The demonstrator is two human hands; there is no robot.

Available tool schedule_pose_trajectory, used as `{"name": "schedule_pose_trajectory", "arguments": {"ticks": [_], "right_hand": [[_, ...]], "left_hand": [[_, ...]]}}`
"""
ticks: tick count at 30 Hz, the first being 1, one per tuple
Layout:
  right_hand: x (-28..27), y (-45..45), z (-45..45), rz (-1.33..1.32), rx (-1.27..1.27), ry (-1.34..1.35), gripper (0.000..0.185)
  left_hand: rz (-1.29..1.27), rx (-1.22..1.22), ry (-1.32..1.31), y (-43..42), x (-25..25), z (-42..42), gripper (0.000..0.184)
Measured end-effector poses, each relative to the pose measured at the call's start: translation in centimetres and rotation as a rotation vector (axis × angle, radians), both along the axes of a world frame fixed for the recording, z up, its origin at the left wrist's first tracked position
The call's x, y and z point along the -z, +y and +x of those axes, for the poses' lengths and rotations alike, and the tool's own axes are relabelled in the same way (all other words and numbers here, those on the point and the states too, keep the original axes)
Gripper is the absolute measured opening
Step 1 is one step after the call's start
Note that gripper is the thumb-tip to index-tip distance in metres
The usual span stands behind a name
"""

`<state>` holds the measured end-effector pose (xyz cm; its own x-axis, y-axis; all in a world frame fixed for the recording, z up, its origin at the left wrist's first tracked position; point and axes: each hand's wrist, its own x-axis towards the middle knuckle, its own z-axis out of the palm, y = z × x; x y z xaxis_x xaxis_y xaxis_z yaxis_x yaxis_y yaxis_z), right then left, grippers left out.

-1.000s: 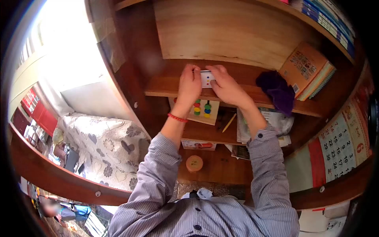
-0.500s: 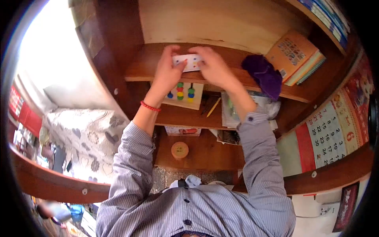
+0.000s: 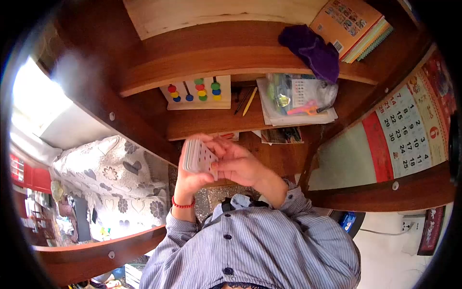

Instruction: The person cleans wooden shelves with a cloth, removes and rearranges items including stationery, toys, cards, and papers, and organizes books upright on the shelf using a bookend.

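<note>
My left hand [image 3: 185, 180], with a red bead bracelet at the wrist, is closed around a thick stack of white cards [image 3: 196, 157]. Coloured dots show on the face of the stack, which stands tilted in front of my chest. From the other side my right hand [image 3: 243, 166] has its fingers bent against the face and edge of the cards. Some fingertips of both hands are hidden behind the stack or each other.
On the middle shelf are a bead-counting board [image 3: 199, 94], a yellow pencil [image 3: 250, 101] and a clear bag [image 3: 303, 94] with scissors. Above hang a purple cloth [image 3: 313, 50] and stand several books [image 3: 346, 26]. A calendar [image 3: 404, 130] is on the right-hand door.
Both hands have come down and back from the upper shelf toward my chest, bringing the cards along. The stack has turned so its edge shows, and the view has shifted.
</note>
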<state>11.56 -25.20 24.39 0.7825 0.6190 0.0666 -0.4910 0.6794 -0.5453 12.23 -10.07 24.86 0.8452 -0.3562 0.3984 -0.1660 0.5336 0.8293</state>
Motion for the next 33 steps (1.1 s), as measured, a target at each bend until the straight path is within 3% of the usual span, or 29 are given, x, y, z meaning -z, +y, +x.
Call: {"name": "schedule_pose_trajectory", "arguments": {"ticks": [5,8,11,14,20,24,27,29,33], "right_hand": [[1.3,-1.1,-1.9,-0.084,0.001,0.084,0.05],[3.7,-1.3,-2.1,-0.294,0.102,-0.033,0.039],[5.3,-3.1,-2.1,-0.813,0.3,-0.418,0.036],[5.8,-6.8,-1.9,-1.03,0.506,-0.35,0.032],[8.4,-14.3,-1.9,-1.084,0.984,-0.07,0.029],[8.9,-18.0,-0.6,-1.13,1.259,0.007,0.041],[9.6,-23.3,2.6,-1.351,1.438,-0.101,0.058],[4.6,-23.5,4.2,-1.463,1.455,0.03,0.079],[3.9,-28.5,9.2,-1.853,1.405,-0.033,0.102]], "left_hand": [[0.037,-0.04,0.142,-1.1,1.0,-1.4,0.08],[0.029,-0.06,0.193,-1.4,2.0,-1.4,0.071],[-0.067,-0.191,0.338,-1.4,2.4,-1.7,0.066],[-0.047,-0.243,0.441,1.1,4.5,-1.9,0.047],[-0.226,-0.252,0.638,4.2,7.1,-3.8,0.027],[-0.261,-0.255,0.721,4.8,8.5,-5.3,0.019],[-0.222,-0.252,0.752,4.6,8.3,-6.0,0.019],[-0.23,-0.22,0.76,4.5,8.5,-6.2,0.019],[-0.189,-0.2,0.771,4.2,8.0,-6.5,0.019]]}}
